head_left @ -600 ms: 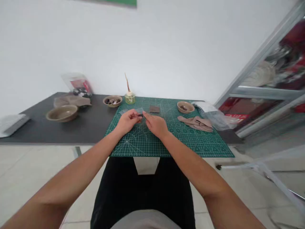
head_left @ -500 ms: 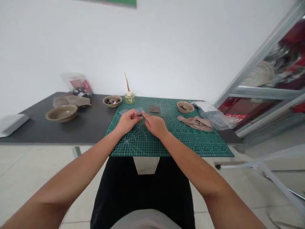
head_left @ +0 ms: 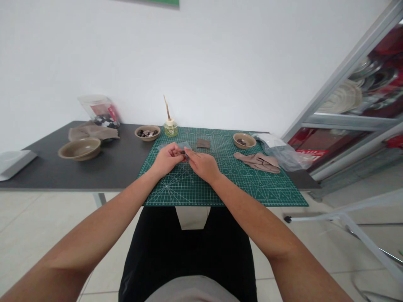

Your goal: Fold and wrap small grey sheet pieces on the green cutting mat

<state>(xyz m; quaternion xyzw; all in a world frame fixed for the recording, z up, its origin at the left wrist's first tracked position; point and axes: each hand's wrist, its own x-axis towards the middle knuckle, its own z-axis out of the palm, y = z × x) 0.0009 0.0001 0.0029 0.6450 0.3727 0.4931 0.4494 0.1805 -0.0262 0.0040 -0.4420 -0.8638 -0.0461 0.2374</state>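
My left hand is closed, its thumb and fingers pinching a small dark piece whose kind is too small to tell. My right hand meets it from the right, fingers together and pressed against a greyish bit at the dark piece; most of this is hidden by the fingers. Behind the left hand, a thin bluish see-through sheet lies on the green cutting mat. A small brown square piece lies flat on the mat just beyond the right hand.
Left of the mat stand a bowl of pebbles, another bowl, a brown cloth and a bag of stones. A reed diffuser is behind. To the right are a small bowl, crumpled cloth and plastic bag.
Both hands stay together over the mat; the right fingers have shifted slightly at the small piece, where a greyish bit now shows. The view has moved a little.
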